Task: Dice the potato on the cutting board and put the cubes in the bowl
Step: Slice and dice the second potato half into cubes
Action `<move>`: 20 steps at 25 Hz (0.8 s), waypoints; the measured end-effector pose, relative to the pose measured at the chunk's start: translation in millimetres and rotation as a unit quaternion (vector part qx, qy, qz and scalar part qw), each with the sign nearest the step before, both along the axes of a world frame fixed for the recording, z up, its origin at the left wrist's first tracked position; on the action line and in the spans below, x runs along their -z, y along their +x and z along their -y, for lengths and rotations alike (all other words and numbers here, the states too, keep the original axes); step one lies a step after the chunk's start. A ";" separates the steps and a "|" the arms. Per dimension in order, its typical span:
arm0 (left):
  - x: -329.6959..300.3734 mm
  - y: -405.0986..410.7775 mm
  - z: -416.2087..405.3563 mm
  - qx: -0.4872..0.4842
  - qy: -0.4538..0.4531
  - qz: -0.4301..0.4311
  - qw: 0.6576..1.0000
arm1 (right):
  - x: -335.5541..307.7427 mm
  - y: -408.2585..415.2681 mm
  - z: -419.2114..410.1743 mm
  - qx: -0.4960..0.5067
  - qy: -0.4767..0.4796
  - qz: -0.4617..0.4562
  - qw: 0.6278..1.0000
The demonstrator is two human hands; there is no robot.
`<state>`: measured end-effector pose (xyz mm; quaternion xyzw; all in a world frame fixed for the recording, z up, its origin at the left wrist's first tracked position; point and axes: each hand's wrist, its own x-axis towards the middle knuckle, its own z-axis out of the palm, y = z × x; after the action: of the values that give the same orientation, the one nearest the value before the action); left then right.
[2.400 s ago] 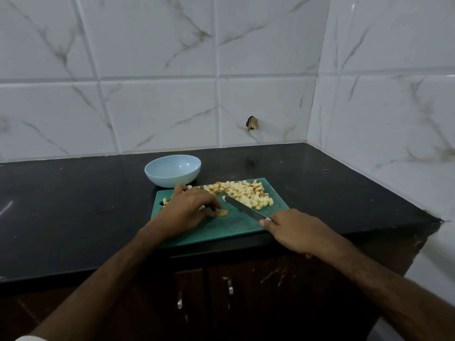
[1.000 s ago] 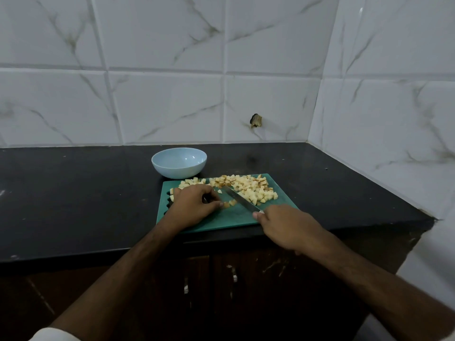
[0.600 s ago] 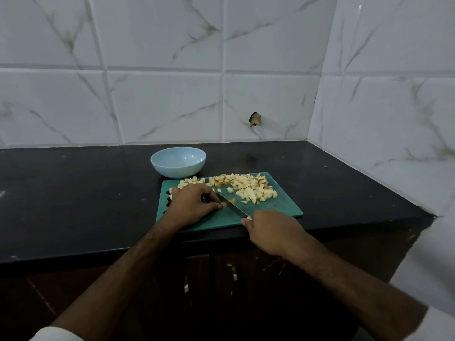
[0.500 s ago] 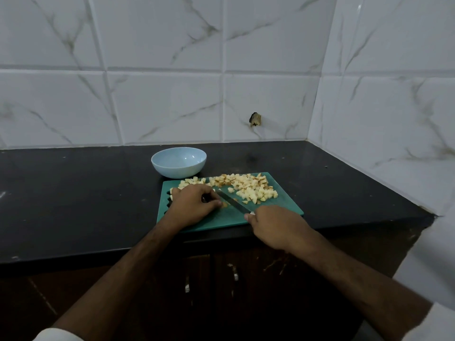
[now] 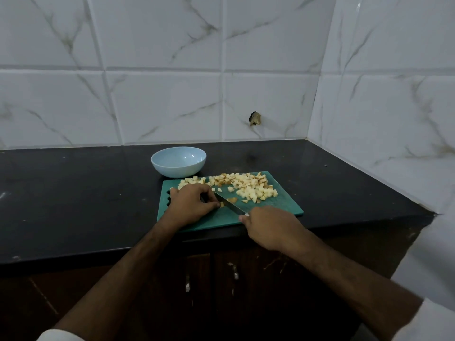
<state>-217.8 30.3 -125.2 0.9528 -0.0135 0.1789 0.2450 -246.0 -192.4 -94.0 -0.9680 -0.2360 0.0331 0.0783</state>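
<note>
Near the frame centre, the pale blue bowl [image 5: 178,161] holds no cubes that can be seen. Below it, on the green cutting board [image 5: 275,207], the left hand [image 5: 190,205] curls its fingers over the last potato piece [image 5: 222,204], mostly hidden. The knife [image 5: 230,205] blade lies beside those fingertips. To the right, the right hand [image 5: 268,228] grips the handle, fully covered. The diced cubes [image 5: 246,187] lie heaped at the board's upper edge. Cutting seems almost finished; next, I think, comes carrying the cubes into the bowl.

No words to read

No letters, numbers, labels or signs can be read anywhere in the picture.
</note>
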 end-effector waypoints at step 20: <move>2.9 -11.0 5.1 0.022 0.115 0.135 0.984 | 1.2 -1.9 5.6 -0.033 -0.027 0.035 0.998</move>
<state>-228.8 25.2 -128.2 0.9411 -0.0882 0.2978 0.1337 -247.8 -198.1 -95.2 -0.9620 -0.2696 0.0079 0.0423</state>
